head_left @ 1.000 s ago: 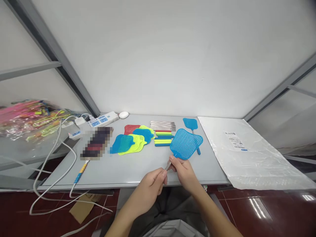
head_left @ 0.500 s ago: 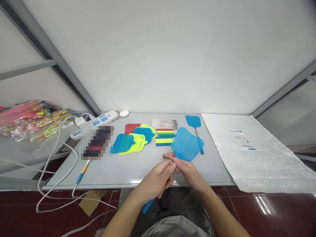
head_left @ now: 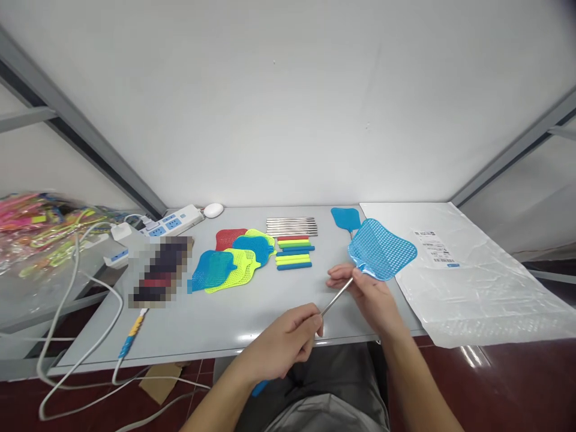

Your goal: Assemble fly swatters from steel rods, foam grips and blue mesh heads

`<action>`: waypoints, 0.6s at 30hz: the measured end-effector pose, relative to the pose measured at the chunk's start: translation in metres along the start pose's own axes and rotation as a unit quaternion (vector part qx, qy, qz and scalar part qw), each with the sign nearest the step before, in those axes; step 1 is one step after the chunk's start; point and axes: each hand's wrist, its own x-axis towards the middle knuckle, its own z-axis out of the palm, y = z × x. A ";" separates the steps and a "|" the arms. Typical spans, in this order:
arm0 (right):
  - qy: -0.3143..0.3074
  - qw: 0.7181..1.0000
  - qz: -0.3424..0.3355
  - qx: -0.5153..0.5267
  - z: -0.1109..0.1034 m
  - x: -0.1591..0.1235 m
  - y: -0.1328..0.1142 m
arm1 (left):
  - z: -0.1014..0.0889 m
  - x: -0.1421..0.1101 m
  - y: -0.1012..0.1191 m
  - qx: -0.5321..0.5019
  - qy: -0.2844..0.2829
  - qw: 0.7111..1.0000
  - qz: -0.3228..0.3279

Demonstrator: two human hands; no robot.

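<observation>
A blue fly swatter [head_left: 382, 251] with a mesh head and a thin metal rod is held in both hands. My left hand [head_left: 292, 336] is closed around its lower part, and the blue handle end sticks out below. My right hand [head_left: 371, 294] pinches the neck just under the head, thumb on top, other fingers stretched out beneath. Behind it lies another blue fly swatter [head_left: 345, 218], partly hidden. Left of it are several blue, green and yellow grip tubes [head_left: 294, 259], a row of metal rods [head_left: 291, 227] and loose mesh swatter heads [head_left: 216, 269] in blue, yellow and red.
A white plastic mailer bag [head_left: 468, 300] covers the table's right side. At the left are a power strip [head_left: 180, 219], a pixelated phone-like object [head_left: 159, 273], loose white cables [head_left: 67, 288] and a clear bag of colourful items [head_left: 54, 234]. A white mouse-shaped object [head_left: 213, 210] stands near the wall.
My right hand has moved right and up with the swatter head, away from my left hand. A length of metal rod now shows between the hands. The view has shifted slightly.
</observation>
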 end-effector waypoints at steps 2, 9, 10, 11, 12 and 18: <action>0.013 1.000 -0.001 0.001 -0.008 0.005 -0.006 | -0.001 -0.005 0.005 0.049 0.028 0.998 0.008; 0.065 0.995 -0.033 -0.075 0.022 0.010 0.001 | 0.003 0.004 0.020 0.187 0.148 0.968 0.074; 0.044 0.994 -0.029 -0.096 0.027 0.009 0.005 | 0.003 0.006 0.020 0.203 0.159 0.963 0.079; 0.024 0.992 -0.028 -0.117 0.029 0.007 0.008 | 0.003 0.007 0.018 0.224 0.166 0.957 0.076; 0.013 0.990 -0.032 -0.137 0.030 0.005 0.010 | 0.002 0.008 0.016 0.256 0.170 0.949 0.066; 0.100 0.975 -0.013 -0.200 0.010 0.001 0.006 | -0.001 0.014 0.009 0.473 0.185 0.861 0.022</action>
